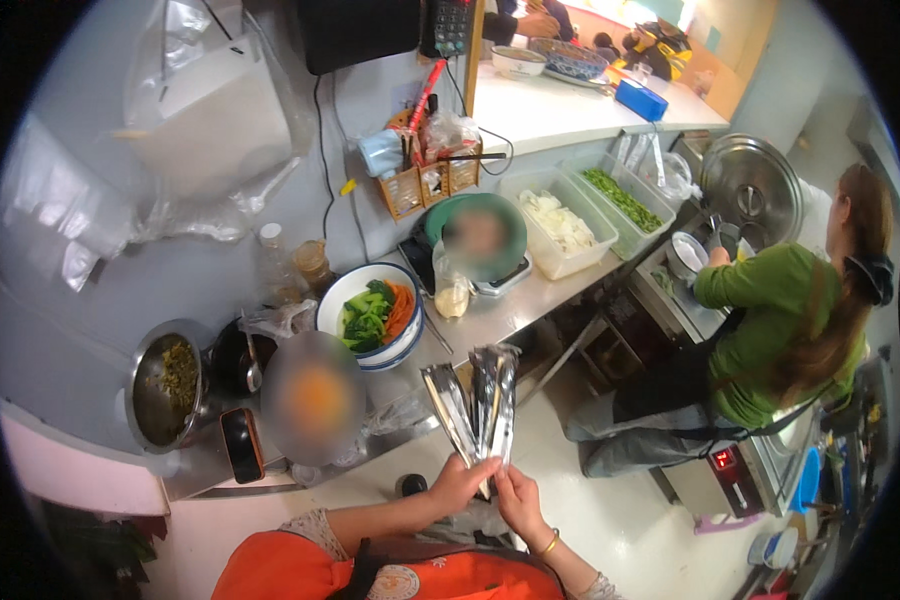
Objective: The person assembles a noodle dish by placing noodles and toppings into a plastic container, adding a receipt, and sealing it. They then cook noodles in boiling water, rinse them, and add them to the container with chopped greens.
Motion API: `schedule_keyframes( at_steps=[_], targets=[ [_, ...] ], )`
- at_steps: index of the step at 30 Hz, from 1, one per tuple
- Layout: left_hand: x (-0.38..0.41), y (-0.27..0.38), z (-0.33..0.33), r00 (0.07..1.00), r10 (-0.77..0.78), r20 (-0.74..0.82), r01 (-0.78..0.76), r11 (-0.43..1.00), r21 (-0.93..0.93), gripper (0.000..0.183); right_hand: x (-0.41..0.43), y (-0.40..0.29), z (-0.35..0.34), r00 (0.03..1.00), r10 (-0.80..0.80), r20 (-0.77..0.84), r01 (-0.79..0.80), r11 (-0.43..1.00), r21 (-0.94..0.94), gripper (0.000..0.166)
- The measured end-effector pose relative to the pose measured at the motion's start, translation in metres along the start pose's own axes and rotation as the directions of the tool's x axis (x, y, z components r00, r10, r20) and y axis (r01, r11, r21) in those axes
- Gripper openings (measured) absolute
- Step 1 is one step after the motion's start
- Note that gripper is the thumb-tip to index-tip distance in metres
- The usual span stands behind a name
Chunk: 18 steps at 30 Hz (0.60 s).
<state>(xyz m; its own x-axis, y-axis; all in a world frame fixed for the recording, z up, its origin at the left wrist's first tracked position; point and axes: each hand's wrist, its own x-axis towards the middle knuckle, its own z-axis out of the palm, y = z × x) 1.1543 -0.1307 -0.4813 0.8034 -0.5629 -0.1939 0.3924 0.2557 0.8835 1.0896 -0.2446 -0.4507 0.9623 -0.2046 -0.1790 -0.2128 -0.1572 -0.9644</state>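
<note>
Several wrapped chopstick packets (483, 397) fan out upwards in front of my orange apron, their lower ends pinched between my hands. My left hand (461, 484) grips them from the left, thumb across the lower ends. On the right side, my right hand (520, 501) closes on the same ends, a gold-coloured bracelet at its wrist. Beyond the packets stands a white bowl with a blue rim (422, 330) holding leafy greens and orange shreds. A plastic squeeze bottle (451, 291) is beside that bowl.
The steel counter (510, 307) carries tubs of white slices (562, 225) and chopped greens (622, 201), a steel bowl (161, 386) and a phone (242, 445). A person in a green top (780, 322) works at the right. A cooking unit (727, 472) stands behind that person.
</note>
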Motion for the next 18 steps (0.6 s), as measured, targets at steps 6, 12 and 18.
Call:
schedule_keyframes(
  at_steps=[6,12,18],
  targets=[
    [0.045,0.043,0.009,1.000,-0.012,-0.017,0.011,0.996,-0.092,0.019,0.047,-0.013,-0.017,0.998,0.038,-0.054,-0.031,0.993,0.110,0.025],
    [0.127,0.030,-0.006,0.997,0.074,0.028,-0.078,0.979,0.187,0.021,0.131,0.011,-0.056,0.992,-0.012,0.122,-0.020,0.966,0.257,0.017],
    [0.189,0.019,-0.016,0.945,-0.090,-0.315,0.220,0.887,0.407,0.020,0.215,0.026,-0.111,0.978,-0.094,0.187,0.034,0.952,0.303,0.016]
  ],
)
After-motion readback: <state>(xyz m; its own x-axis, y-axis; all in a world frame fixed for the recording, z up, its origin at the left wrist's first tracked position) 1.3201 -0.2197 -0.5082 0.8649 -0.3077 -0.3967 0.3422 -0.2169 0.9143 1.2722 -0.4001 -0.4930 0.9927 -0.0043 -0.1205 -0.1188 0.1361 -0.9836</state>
